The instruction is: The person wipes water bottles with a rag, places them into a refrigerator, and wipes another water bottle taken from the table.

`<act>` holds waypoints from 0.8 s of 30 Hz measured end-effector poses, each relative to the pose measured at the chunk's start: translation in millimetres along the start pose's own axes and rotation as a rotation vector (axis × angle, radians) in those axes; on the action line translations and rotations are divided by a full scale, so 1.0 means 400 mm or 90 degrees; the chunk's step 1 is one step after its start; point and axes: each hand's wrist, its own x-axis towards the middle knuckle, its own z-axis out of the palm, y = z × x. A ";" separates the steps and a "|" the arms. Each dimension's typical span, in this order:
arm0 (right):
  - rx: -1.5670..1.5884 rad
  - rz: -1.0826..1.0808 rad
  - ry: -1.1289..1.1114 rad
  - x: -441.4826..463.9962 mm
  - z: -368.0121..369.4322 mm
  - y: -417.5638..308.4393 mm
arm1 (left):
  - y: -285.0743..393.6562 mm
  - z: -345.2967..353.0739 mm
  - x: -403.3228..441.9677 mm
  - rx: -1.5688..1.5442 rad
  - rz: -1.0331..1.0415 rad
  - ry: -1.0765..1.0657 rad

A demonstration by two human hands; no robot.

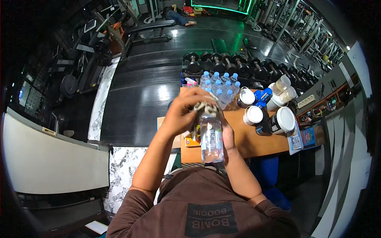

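A clear plastic bottle [212,139] is clasped by the right hand [228,135]; atop it, crumpled beige cloth [207,108], seemingly by the left hand [184,108].

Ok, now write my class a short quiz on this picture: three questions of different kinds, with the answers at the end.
1. True or false: the grouped bottles on the table have blue caps.

2. Multiple choice: what does the left hand hold at the upper end of the held bottle?
a) a pen
b) a cloth
c) a spoon

3. Fill in the missing word: beyond the table, a long row of black ____ can be seen.

Key: 1 true; 2 b; 3 dumbbells.
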 end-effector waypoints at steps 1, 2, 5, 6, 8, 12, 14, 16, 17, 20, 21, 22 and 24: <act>-0.120 0.031 0.039 -0.023 0.046 -0.010 | 0.009 -0.006 0.017 0.103 0.022 0.036; -0.120 0.033 0.038 -0.030 0.073 -0.014 | 0.024 -0.012 0.032 0.145 0.016 0.055; -0.172 0.091 0.027 -0.032 0.099 -0.011 | -0.027 -0.003 0.048 0.185 0.031 0.037; -0.174 0.091 0.025 -0.032 0.103 -0.007 | -0.034 0.004 0.050 0.189 0.036 0.018; -0.193 0.005 0.031 -0.032 0.112 -0.002 | -0.038 0.027 0.028 0.203 0.018 0.001; -0.208 -0.096 0.032 -0.016 0.033 0.003 | 0.000 0.054 -0.006 0.193 0.046 0.014; -0.174 -0.054 0.044 -0.025 0.020 -0.008 | 0.008 0.071 -0.029 0.182 0.037 0.024; -0.164 -0.052 0.057 -0.012 -0.022 -0.007 | 0.022 0.080 -0.046 0.227 0.026 -0.009; -0.165 -0.074 0.031 -0.010 -0.043 -0.012 | 0.033 0.086 -0.050 0.196 0.060 -0.011; -0.161 -0.055 0.085 -0.003 -0.041 -0.038 | 0.046 0.066 -0.058 0.147 0.033 -0.133; -0.173 -0.072 0.091 -0.006 -0.008 -0.039 | 0.049 0.058 -0.056 0.118 0.039 -0.136; -0.176 -0.072 0.090 -0.005 -0.028 -0.042 | 0.053 0.048 -0.049 0.089 0.047 -0.140; -0.124 -0.023 -0.007 -0.004 -0.086 -0.043 | 0.061 0.024 -0.032 0.053 0.008 -0.078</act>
